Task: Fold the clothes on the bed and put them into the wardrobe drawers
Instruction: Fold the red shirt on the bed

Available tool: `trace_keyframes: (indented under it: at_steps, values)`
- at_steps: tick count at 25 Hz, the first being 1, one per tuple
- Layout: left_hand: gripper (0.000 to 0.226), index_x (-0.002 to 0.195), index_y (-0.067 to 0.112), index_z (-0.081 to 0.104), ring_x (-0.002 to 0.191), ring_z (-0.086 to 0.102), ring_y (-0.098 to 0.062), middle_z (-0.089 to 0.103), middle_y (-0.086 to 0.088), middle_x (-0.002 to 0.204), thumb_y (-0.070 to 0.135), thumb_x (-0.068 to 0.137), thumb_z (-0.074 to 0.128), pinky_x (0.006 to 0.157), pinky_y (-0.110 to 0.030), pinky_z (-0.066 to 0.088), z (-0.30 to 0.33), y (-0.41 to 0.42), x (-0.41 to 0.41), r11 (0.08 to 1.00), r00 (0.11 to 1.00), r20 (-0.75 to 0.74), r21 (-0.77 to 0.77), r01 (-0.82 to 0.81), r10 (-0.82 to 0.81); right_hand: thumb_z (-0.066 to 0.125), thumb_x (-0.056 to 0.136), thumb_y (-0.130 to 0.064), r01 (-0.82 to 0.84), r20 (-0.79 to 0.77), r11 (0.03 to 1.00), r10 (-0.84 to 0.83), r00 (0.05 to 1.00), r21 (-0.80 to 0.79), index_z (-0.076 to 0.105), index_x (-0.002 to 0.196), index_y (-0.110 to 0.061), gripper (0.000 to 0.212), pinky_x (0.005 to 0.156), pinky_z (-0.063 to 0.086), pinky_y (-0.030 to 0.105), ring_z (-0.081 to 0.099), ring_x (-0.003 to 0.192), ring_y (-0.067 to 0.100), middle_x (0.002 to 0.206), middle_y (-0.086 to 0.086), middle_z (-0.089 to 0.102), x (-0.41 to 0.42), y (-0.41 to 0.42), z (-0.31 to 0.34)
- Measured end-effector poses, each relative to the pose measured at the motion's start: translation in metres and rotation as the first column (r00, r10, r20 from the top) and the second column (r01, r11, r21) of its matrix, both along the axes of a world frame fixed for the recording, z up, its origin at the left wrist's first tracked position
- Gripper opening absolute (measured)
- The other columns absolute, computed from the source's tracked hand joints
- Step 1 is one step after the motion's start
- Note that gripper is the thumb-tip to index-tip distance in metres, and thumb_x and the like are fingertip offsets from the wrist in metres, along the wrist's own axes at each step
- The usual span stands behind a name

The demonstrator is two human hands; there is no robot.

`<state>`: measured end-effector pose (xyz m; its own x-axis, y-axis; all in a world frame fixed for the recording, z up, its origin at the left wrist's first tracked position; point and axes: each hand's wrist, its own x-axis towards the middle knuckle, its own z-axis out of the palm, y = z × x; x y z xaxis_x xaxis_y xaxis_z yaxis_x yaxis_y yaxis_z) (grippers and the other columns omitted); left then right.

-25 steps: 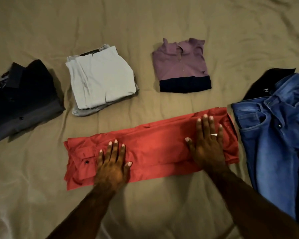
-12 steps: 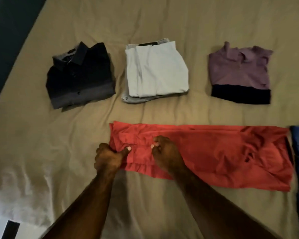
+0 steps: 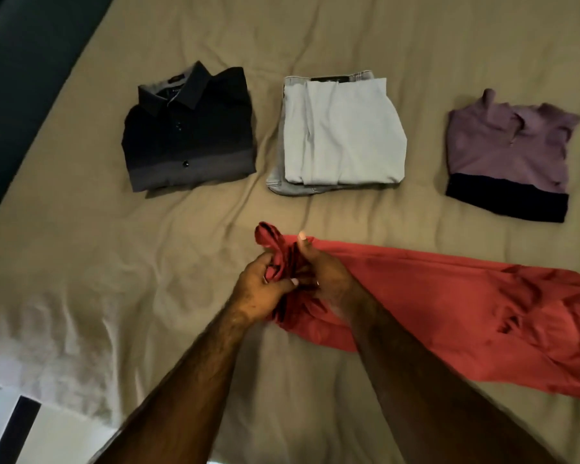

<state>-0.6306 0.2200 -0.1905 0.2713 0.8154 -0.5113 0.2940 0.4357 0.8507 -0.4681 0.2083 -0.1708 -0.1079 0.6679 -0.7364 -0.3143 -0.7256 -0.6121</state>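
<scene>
Both the left hand and the right hand grip the bunched collar end of the red shirt, which trails toward three o'clock on the bed. To fold well, lift that end evenly and lay it squarely over the body, keeping the edges aligned.

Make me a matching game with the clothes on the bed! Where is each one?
Things:
1. dark shirt
2. pale trousers
3. purple top
4. red garment

Places:
A. far right of the back row
B. gripped by the left hand and right hand
C. far left of the back row
D. middle of the back row

Pairs: 1-C, 2-D, 3-A, 4-B
</scene>
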Motion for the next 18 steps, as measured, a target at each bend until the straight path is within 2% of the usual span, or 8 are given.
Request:
trace_keyframes:
  at_steps: [2, 4, 6, 9, 10, 12, 15, 18]
  values:
    - [0.041, 0.11, 0.007, 0.075, 0.095, 0.071, -0.026, 0.078, -0.018, 0.106, 0.022, 0.073, 0.081, 0.093, -0.051, 0.058, 0.023, 0.005, 0.009, 0.99, 0.989, 0.076, -0.049, 0.128, -0.125, 0.059, 0.102, -0.047, 0.087, -0.262, 0.995, -0.069, 0.963, 0.058, 0.068, 0.133, -0.002, 0.056, 0.087, 0.06, 0.037, 0.072, 0.102, 0.027, 0.12, 0.017, 0.074, 0.016, -0.009, 0.008]
    - [0.049, 0.111, -0.006, 0.068, 0.089, 0.064, -0.028, 0.07, -0.021, 0.098, 0.027, 0.076, 0.078, 0.076, -0.044, 0.055, 0.045, 0.008, 0.02, 0.97, 0.971, 0.119, -0.104, 0.221, -0.209, 0.065, 0.1, -0.025, 0.14, -0.383, 0.985, -0.09, 0.919, 0.105, 0.059, 0.138, 0.009, 0.051, 0.1, 0.057, 0.047, 0.068, 0.113, 0.038, 0.129, 0.028, 0.066, 0.036, -0.025, 0.015]
    - [0.046, 0.113, 0.004, 0.073, 0.087, 0.067, -0.024, 0.072, -0.011, 0.1, 0.036, 0.08, 0.07, 0.065, -0.033, 0.054, 0.064, 0.005, 0.037, 0.956, 0.978, 0.121, -0.219, 0.194, -0.171, 0.067, 0.091, -0.003, 0.175, -0.267, 0.975, -0.135, 0.954, 0.133, 0.067, 0.125, 0.011, 0.038, 0.104, 0.054, 0.054, 0.068, 0.109, 0.043, 0.123, 0.033, 0.069, 0.058, -0.039, 0.02]
    - [0.039, 0.113, 0.006, 0.076, 0.083, 0.072, -0.02, 0.078, -0.007, 0.102, 0.037, 0.101, 0.056, 0.059, -0.036, 0.059, 0.08, -0.012, 0.078, 0.939, 0.989, 0.145, -0.338, 0.056, -0.006, 0.06, 0.078, 0.019, 0.359, 0.024, 0.929, -0.362, 0.932, 0.086, 0.077, 0.101, 0.004, 0.032, 0.073, 0.063, 0.035, 0.075, 0.077, 0.03, 0.093, 0.019, 0.078, 0.103, -0.069, 0.017]
    - [0.033, 0.108, 0.005, 0.076, 0.079, 0.07, -0.021, 0.078, -0.008, 0.098, 0.029, 0.106, 0.053, 0.057, -0.033, 0.058, 0.077, -0.017, 0.087, 0.955, 0.996, 0.086, -0.297, -0.001, 0.028, 0.062, 0.074, 0.017, 0.408, 0.072, 0.911, -0.412, 0.908, 0.061, 0.077, 0.096, 0.002, 0.03, 0.066, 0.061, 0.031, 0.073, 0.07, 0.028, 0.088, 0.017, 0.077, 0.114, -0.079, 0.011]
    - [0.022, 0.097, 0.011, 0.077, 0.072, 0.065, -0.018, 0.077, -0.004, 0.087, 0.01, 0.105, 0.056, 0.058, -0.024, 0.051, 0.062, -0.039, 0.108, 0.984, 0.998, -0.052, -0.175, 0.011, -0.021, 0.073, 0.064, -0.002, 0.46, 0.11, 0.888, -0.458, 0.882, 0.007, 0.078, 0.097, 0.003, 0.034, 0.072, 0.058, 0.034, 0.071, 0.078, 0.034, 0.098, 0.023, 0.077, 0.14, -0.105, 0.001]
    - [0.02, 0.096, 0.018, 0.074, 0.074, 0.061, -0.017, 0.072, 0.007, 0.082, 0.001, 0.098, 0.063, 0.067, -0.022, 0.051, 0.033, -0.084, 0.144, 0.936, 0.937, -0.074, -0.119, 0.332, -0.341, 0.085, 0.071, -0.034, 0.501, 0.162, 0.858, -0.482, 0.861, -0.114, 0.08, 0.095, -0.003, 0.039, 0.078, 0.052, 0.043, 0.069, 0.085, 0.034, 0.104, 0.02, 0.078, 0.177, -0.133, -0.008]
    - [0.03, 0.11, 0.009, 0.076, 0.096, 0.068, -0.014, 0.073, 0.001, 0.106, -0.001, 0.088, 0.057, 0.09, -0.023, 0.052, 0.018, -0.122, 0.17, 0.745, 0.74, -0.1, -0.018, 0.667, -0.665, 0.074, 0.086, -0.063, 0.518, 0.535, 0.842, -0.37, 0.759, -0.151, 0.073, 0.08, -0.01, 0.053, 0.072, 0.051, 0.041, 0.067, 0.074, 0.032, 0.078, 0.011, 0.073, 0.203, -0.141, -0.014]
